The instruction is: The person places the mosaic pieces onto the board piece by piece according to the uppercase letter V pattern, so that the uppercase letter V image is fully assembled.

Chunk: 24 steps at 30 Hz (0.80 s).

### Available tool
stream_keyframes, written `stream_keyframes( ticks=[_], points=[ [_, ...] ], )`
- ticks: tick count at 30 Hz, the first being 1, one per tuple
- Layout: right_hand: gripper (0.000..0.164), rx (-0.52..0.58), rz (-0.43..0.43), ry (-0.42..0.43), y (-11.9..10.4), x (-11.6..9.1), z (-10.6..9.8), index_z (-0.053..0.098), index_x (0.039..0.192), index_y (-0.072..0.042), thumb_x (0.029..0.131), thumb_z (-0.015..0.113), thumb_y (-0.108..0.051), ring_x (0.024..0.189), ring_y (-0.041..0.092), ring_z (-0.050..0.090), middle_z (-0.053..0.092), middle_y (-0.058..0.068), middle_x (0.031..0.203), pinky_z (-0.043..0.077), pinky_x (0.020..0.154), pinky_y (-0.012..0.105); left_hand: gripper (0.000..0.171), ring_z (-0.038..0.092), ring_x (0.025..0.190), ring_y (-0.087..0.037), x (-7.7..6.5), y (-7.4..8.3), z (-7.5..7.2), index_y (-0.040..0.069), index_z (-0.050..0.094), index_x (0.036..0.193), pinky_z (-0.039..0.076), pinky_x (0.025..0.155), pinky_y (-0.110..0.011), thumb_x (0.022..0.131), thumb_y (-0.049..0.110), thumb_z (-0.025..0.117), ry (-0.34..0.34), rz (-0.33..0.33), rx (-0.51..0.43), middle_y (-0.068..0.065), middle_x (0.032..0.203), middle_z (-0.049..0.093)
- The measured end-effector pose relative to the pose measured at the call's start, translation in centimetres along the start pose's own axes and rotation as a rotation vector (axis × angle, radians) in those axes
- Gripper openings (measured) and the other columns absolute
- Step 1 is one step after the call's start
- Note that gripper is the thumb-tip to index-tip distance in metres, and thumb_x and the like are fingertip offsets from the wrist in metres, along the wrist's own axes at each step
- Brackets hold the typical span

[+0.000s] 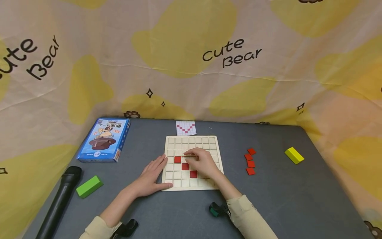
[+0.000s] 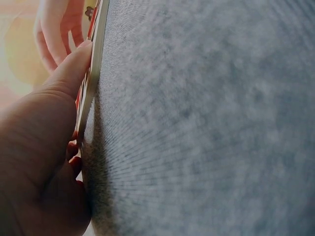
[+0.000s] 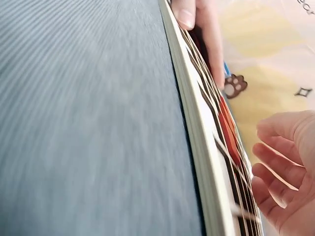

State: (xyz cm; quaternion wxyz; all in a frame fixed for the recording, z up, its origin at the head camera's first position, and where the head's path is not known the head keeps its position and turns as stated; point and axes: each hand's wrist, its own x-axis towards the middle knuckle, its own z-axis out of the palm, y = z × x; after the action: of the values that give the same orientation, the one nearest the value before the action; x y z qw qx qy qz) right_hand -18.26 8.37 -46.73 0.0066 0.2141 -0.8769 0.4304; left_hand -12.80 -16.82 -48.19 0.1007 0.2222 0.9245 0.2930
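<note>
A dark grey tabletop (image 1: 277, 199) stands before a yellow-and-cream cloth. At its middle lies a flat, nearly square board (image 1: 206, 143), pale cream, divided by thin raised lines into small square cells; edge-on, its rim looks thick and smooth. To its left are a blue box (image 1: 102, 139) with a hat picture and a black microphone (image 1: 61, 196).

The person's left hand (image 1: 150, 177) lies spread, fingers along the board's left edge, thumb on the near left corner. The right hand (image 1: 204, 162) is over the board, fingers loosely bent, with nothing visible in its grasp.

Just beyond the board's far edge is a white card (image 1: 186, 128) with pink squares in a V. Smallest are the glossy-looking red square tiles: three red tiles (image 1: 185, 166) sit in cells, stepping diagonally down toward the right, and four loose tiles (image 1: 250, 164) form an uneven column right of the board.
</note>
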Motion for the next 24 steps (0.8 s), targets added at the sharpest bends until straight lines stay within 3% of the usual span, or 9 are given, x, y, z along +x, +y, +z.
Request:
stream_keyframes(
  ticks=[10,16,24],
  points=[
    [0.015,0.031,0.089,0.066,2.3,-2.1,-4.0,0.075,0.104,-0.016,0.09,0.071,-0.016,0.082,0.011,0.063,0.07,-0.005,0.103,0.051,0.073,0.03,0.1,0.01,0.148,-0.033,-0.2,0.0,-0.1,0.005,0.021,0.155,0.01,0.114,-0.057,0.084,0.059,0.066,0.015,0.003,-0.005,-0.011,0.162,0.013],
    [0.015,-0.018,0.104,0.118,4.5,-3.5,-6.6,0.075,0.103,-0.013,0.09,0.07,-0.013,0.068,0.014,0.055,0.069,0.0,0.09,0.044,0.061,0.026,0.1,0.011,0.148,-0.033,-0.2,0.0,0.0,0.005,0.021,0.155,0.011,0.114,-0.057,0.085,0.06,0.065,0.016,0.011,0.0,-0.012,0.162,0.013],
    [0.014,-0.115,0.141,0.176,7.3,-5.5,-10.3,0.076,0.102,-0.014,0.09,0.07,-0.013,0.081,0.016,0.062,0.072,0.003,0.102,0.05,0.071,0.033,0.099,0.011,0.148,-0.033,-0.1,0.0,0.0,0.004,0.021,0.155,0.011,0.114,-0.058,0.085,0.059,0.066,0.016,0.011,0.002,-0.012,0.162,0.014]
  ],
)
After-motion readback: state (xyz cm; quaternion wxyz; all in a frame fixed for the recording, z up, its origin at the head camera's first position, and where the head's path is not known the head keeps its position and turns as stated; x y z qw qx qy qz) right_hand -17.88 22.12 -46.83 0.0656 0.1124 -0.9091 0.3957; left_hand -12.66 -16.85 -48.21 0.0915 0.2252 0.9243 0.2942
